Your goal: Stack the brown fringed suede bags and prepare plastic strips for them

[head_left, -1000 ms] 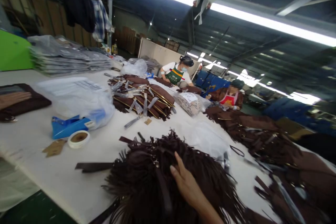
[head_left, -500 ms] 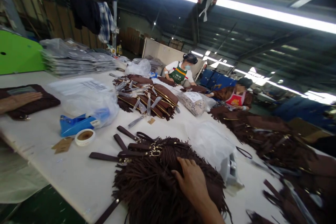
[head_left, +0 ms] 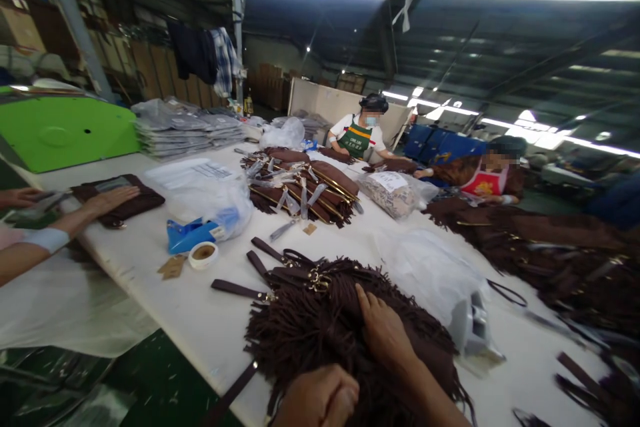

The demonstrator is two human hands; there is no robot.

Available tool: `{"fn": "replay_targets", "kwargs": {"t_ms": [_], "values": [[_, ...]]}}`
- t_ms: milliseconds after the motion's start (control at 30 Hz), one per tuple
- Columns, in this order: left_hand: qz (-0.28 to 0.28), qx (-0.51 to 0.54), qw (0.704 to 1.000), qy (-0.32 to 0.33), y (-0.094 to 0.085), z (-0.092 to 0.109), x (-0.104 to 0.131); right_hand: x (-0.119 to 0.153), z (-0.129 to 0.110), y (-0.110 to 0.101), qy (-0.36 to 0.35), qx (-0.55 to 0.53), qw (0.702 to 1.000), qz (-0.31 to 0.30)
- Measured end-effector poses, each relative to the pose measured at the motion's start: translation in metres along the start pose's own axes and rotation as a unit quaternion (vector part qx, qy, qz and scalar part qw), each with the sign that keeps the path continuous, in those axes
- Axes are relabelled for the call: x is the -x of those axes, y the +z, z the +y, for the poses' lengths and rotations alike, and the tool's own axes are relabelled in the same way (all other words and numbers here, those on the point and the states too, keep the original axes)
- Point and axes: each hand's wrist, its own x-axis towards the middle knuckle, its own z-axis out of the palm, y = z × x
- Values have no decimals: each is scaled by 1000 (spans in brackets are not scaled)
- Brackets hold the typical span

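A heap of dark brown fringed bags (head_left: 305,320) lies near me at the table's front, with wrist straps and gold clasps pointing left. My right hand (head_left: 387,330) rests on the right part of the heap, fingers extended over the brown material. Low in the view, my left hand (head_left: 320,397) is curled into a fist above the fringe's near side. Whether that fist pinches anything is hidden.
On the white table (head_left: 185,327) are a blue tape dispenser (head_left: 190,235), a tape roll (head_left: 203,255), plastic bags and a pile of brown pouches (head_left: 305,187). At left, another person's hand (head_left: 113,200) lies on a brown pouch. Two people work across the table.
My left hand has come into view at the bottom, closed. The whole view has shifted left, and more of the other person's arms at left now shows. My right hand stays on the heap.
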Motion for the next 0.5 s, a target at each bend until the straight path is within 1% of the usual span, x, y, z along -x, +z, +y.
{"fn": "replay_targets", "kwargs": {"t_ms": [67,100,133,167,200,233,267,333,367,433,500], "values": [[-14,-69,993,91,8,2,-23,-3,13,-2,-5,-50,999,13],[-10,-167,973,158,11,-3,-34,-4,20,-6,0,-75,997,19],[0,-265,944,195,14,-11,-43,-6,27,-11,8,-96,995,22],[6,-345,916,205,16,-23,-50,-8,34,-17,21,-110,993,23],[2,-404,890,210,17,-36,-54,-9,39,-25,36,-117,992,24],[-2,-442,870,219,17,-49,-55,-9,43,-34,51,-118,991,25],[-5,-467,855,225,16,-60,-55,-9,45,-42,62,-118,991,28],[-7,-488,841,235,13,-74,-51,-5,45,-56,74,-117,989,42],[-6,-490,839,235,12,-74,-48,-2,43,-61,77,-117,989,48],[-2,-485,843,233,11,-67,-45,5,35,-65,77,-117,989,48],[4,-464,857,225,11,-54,-46,13,25,-61,51,-114,991,51]]}}
